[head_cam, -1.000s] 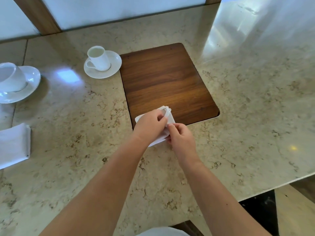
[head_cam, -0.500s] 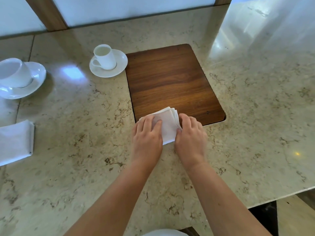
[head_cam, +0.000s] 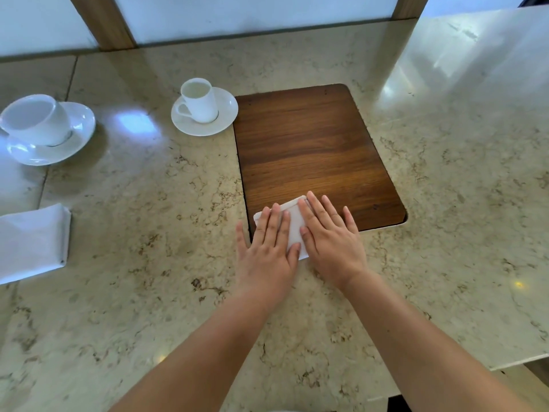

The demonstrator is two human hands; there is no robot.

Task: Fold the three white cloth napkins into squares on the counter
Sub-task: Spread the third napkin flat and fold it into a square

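Gleaming marble counter (head_cam: 445, 179), inset wood panel (head_cam: 312, 150)

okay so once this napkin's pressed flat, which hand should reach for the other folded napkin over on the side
Left. The other folded napkin lies at the counter's left edge, on the left hand's side; the right hand would have to cross over.
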